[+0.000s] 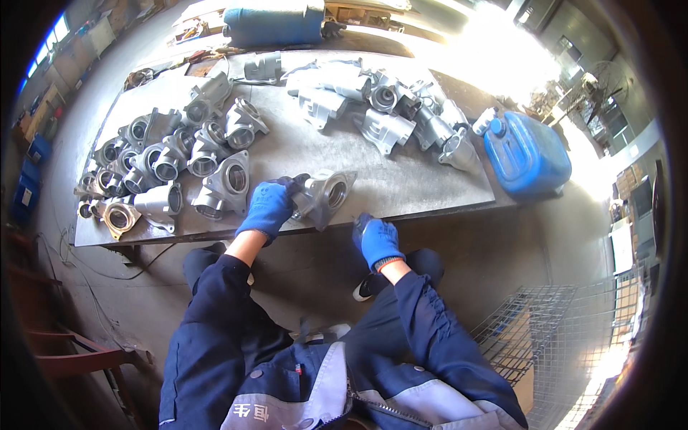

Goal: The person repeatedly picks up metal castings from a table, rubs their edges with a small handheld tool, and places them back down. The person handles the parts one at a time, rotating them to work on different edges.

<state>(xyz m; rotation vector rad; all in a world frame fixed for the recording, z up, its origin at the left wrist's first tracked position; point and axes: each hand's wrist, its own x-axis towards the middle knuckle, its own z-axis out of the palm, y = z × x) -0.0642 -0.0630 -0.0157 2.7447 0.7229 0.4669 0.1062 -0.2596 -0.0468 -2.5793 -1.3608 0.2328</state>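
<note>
My left hand [267, 208], in a blue glove with dark fingertips, is closed on the left end of a grey metal pipe-like casting [332, 192]. That casting lies at the table's front edge, and its round flanged opening faces right. My right hand [378, 241], gloved the same way, is just off the front edge, to the right of the casting and apart from it. Its fingers are curled together; whatever may be in them is hidden. Just left of my left hand stands another flanged casting [228, 183] with a round bore.
Several similar castings [167, 163] crowd the left of the metal table [287, 154]; more castings [380, 129] are heaped at the back right. A blue jerrycan [527, 154] stands at the right end. A blue drum [276, 25] lies behind. Wire mesh [527, 330] is at lower right.
</note>
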